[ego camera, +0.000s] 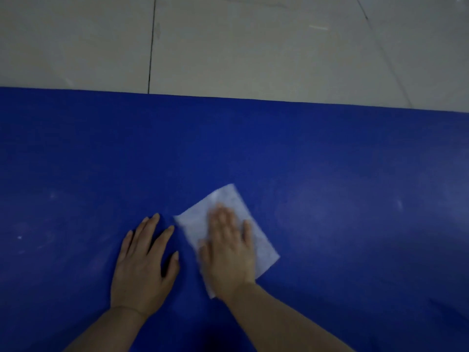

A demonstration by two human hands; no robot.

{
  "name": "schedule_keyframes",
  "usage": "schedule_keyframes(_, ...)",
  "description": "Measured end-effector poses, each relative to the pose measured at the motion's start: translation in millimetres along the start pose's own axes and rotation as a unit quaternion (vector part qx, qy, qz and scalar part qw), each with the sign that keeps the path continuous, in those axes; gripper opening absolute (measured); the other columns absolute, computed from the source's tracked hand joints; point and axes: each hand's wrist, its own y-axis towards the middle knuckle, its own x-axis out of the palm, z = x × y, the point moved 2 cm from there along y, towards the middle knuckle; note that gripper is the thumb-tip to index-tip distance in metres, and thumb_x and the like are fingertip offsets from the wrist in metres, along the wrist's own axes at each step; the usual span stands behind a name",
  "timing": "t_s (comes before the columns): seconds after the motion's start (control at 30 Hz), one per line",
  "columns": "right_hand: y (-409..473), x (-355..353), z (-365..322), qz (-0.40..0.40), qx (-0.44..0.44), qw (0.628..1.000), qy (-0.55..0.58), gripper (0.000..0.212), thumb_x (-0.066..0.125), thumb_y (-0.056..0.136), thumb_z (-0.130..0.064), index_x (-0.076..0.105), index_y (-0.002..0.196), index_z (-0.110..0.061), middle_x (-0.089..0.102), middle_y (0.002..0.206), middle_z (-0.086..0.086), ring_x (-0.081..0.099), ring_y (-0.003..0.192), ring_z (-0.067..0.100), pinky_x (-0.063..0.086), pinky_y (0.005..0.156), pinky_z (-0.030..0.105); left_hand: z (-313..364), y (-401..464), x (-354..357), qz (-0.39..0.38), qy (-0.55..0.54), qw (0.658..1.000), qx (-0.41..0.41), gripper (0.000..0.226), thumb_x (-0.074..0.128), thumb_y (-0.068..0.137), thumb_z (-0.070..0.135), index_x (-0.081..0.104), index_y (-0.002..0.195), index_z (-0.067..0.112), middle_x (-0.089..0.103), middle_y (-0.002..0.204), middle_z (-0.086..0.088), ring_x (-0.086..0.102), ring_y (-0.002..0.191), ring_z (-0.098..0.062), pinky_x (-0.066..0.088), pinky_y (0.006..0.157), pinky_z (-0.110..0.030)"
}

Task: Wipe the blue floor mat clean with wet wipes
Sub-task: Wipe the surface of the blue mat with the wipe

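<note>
Mat (pixel 330 153) fills the lower part of your head view, its far edge meeting the tile floor (pixel 253 47). Your right hand (pixel 229 250) presses flat on the wipe (pixel 228 199), fingers straight, blurred. Your left hand (pixel 144 265) rests just beside it on the mat, fingers spread and holding nothing. Pale smudges mark the mat on both sides.

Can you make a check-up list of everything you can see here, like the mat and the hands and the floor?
Surface: blue floor mat, faint pale smudges and specks left and right.
Job's things: white wet wipe spread flat on the mat.
Clutter: nothing seen.
Hands: right hand presses flat on the wipe, blurred; left hand rests flat on the mat beside it.
Cables: nothing seen.
Surroundings: pale tiled floor beyond the mat's far edge.
</note>
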Motion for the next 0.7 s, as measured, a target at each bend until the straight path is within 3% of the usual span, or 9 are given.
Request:
schedule_keyframes(0.07, 6.8, -13.4, 43.0, 0.015, 0.088, 0.996, -0.028, 0.066, 0.013, 0.091, -0.047, 0.021, 0.146, -0.011, 0.016, 0.154, 0.002, 0.027, 0.142, 0.017, 0.011, 0.116, 0.046, 0.4, -0.4, -0.1, 0.004, -0.001, 1.000, 0.000, 0.054, 0.035, 0.089, 0.041, 0.056, 0.130, 0.012, 0.039, 0.148, -0.011, 0.031, 0.138, -0.025, 0.010, 0.117, -0.035)
schedule_keyframes(0.17, 6.5, -22.5, 91.8, -0.032, 0.192, 0.981, -0.013, 0.069, -0.013, 0.081, -0.053, -0.020, 0.142, -0.020, -0.023, 0.152, -0.005, -0.020, 0.141, 0.010, -0.014, 0.116, 0.040, 1.0, -0.3, -0.1, 0.009, -0.002, 1.000, 0.001, 0.055, 0.034, 0.090, 0.041, 0.056, 0.131, 0.011, 0.038, 0.149, -0.011, 0.032, 0.138, -0.025, 0.010, 0.117, -0.035)
schedule_keyframes(0.23, 2.0, -22.5, 85.6, -0.022, 0.203, 0.979, -0.011, 0.069, -0.014, 0.082, -0.051, -0.020, 0.142, -0.019, -0.021, 0.155, -0.003, -0.023, 0.140, 0.011, -0.014, 0.116, 0.042, 1.4, -0.3, 0.2, 0.011, -0.001, 1.000, 0.001, 0.056, 0.034, 0.090, 0.042, 0.056, 0.131, 0.011, 0.038, 0.149, -0.011, 0.032, 0.138, -0.026, 0.009, 0.118, -0.035)
schedule_keyframes(0.3, -4.6, -12.4, 56.6, 0.001, 0.162, 0.986, -0.037, 0.069, -0.003, 0.089, -0.049, 0.000, 0.148, -0.013, 0.002, 0.159, 0.005, -0.002, 0.145, 0.017, -0.001, 0.117, 0.049, 1.1, 0.0, 0.2, 0.009, -0.001, 1.000, 0.000, 0.055, 0.034, 0.089, 0.041, 0.055, 0.131, 0.011, 0.038, 0.149, -0.012, 0.032, 0.138, -0.026, 0.008, 0.117, -0.035)
schedule_keyframes(0.37, -13.8, -3.2, 14.1, 0.008, 0.070, 0.997, -0.016, 0.063, 0.018, 0.094, -0.045, 0.034, 0.144, -0.011, 0.032, 0.153, 0.009, 0.028, 0.141, 0.024, 0.021, 0.113, 0.055, 0.4, -0.1, 1.4, 0.005, 0.000, 1.000, -0.001, 0.054, 0.035, 0.088, 0.040, 0.054, 0.130, 0.012, 0.038, 0.149, -0.012, 0.032, 0.138, -0.027, 0.008, 0.117, -0.034)
schedule_keyframes(0.43, -24.8, 4.4, -17.7, -0.016, -0.045, 0.999, -0.016, 0.057, 0.027, 0.096, -0.044, 0.044, 0.141, -0.015, 0.039, 0.150, 0.004, 0.033, 0.139, 0.021, 0.022, 0.111, 0.053, -0.9, -0.1, 2.1, 0.001, 0.002, 1.000, -0.002, 0.054, 0.036, 0.086, 0.040, 0.054, 0.129, 0.013, 0.039, 0.148, -0.012, 0.032, 0.137, -0.027, 0.008, 0.116, -0.033)
schedule_keyframes(0.5, -24.1, 5.2, -16.1, -0.022, -0.082, 0.996, -0.025, 0.055, 0.029, 0.096, -0.045, 0.043, 0.142, -0.017, 0.038, 0.150, 0.001, 0.033, 0.139, 0.017, 0.018, 0.109, 0.047, -1.7, 0.1, 1.9, -0.003, 0.002, 1.000, -0.005, 0.054, 0.036, 0.086, 0.040, 0.055, 0.128, 0.013, 0.040, 0.147, -0.012, 0.033, 0.136, -0.026, 0.009, 0.115, -0.034)
schedule_keyframes(0.6, -12.1, -6.8, 34.6, -0.004, 0.043, 0.998, -0.034, 0.061, 0.022, 0.094, -0.045, 0.033, 0.146, -0.014, 0.031, 0.153, 0.002, 0.032, 0.140, 0.016, 0.015, 0.111, 0.044, -0.8, 0.0, 0.8, 0.002, 0.003, 1.000, -0.002, 0.055, 0.034, 0.089, 0.041, 0.055, 0.131, 0.013, 0.038, 0.149, -0.010, 0.032, 0.138, -0.026, 0.009, 0.117, -0.034)
schedule_keyframes(0.7, -8.0, -17.0, 82.0, -0.027, 0.164, 0.986, -0.027, 0.068, -0.009, 0.085, -0.051, -0.015, 0.145, -0.019, -0.016, 0.156, -0.004, -0.014, 0.144, 0.010, -0.010, 0.118, 0.040, -0.2, 0.1, 1.1, 0.004, 0.001, 1.000, 0.000, 0.056, 0.034, 0.090, 0.042, 0.055, 0.131, 0.012, 0.037, 0.150, -0.010, 0.031, 0.139, -0.025, 0.009, 0.118, -0.034)
